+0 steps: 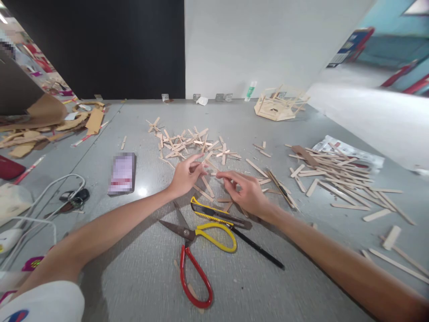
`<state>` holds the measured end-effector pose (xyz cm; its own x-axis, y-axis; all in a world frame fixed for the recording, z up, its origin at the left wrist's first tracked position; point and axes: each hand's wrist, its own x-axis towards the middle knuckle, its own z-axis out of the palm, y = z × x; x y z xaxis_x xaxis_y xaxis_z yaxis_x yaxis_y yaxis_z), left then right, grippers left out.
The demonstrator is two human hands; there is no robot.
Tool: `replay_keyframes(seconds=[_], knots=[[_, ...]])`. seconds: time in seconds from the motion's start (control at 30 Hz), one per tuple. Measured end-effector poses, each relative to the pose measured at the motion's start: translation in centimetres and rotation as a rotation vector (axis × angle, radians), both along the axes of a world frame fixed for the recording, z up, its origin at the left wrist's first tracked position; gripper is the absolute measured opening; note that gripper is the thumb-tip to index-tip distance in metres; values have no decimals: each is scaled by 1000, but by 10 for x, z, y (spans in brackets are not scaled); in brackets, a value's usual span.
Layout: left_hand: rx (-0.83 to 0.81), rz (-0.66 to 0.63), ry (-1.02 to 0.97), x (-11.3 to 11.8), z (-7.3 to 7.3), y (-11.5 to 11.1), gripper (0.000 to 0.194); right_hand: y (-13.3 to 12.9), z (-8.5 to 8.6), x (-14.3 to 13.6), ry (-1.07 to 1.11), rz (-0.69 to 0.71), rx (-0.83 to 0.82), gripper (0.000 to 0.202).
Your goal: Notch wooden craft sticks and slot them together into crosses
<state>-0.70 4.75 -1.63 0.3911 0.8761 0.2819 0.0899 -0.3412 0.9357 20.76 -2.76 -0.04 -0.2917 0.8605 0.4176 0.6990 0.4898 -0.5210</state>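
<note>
The left hand's (187,178) grip pinches thin wooden sticks (208,157) over the surface (140,255), while the right hand's (247,191) nearly closed fingertips hold what I cannot tell, so uneven pressure could skew or snap the sticks.

Free: tabletop (181,112) behind crossed sticks (201,142); obstacles: scissors (187,233), box cutter (214,213)

The desk (134,273) has a grey surface, with a small bright reflection (142,191) of light. Behind it stand a black panel (127,49) and, directly to the right, a white panel (241,40). Small metal brackets (219,97) are at their foot. On the right side there is a white partition (375,116), and beyond it a blurred blue-green wall (398,27).
</note>
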Motion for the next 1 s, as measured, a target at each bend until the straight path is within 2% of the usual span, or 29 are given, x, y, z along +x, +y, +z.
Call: replay_keyframes(seconds=[0.33,0.67,0.8,0.93,1.0], knots=[[-3,-40,23,-1,6,-3,59,3,-8,0,99,-16,82,23],[27,-8,179,1,8,-7,31,6,-8,2,95,-23,74,23],[66,15,353,-1,22,-2,34,5,3,4,106,-66,102,24],[134,-77,613,-10,44,3,14,-1,18,2,60,-82,81,26],[177,-115,721,-15,52,2,14,-8,22,-1,22,-59,50,26]])
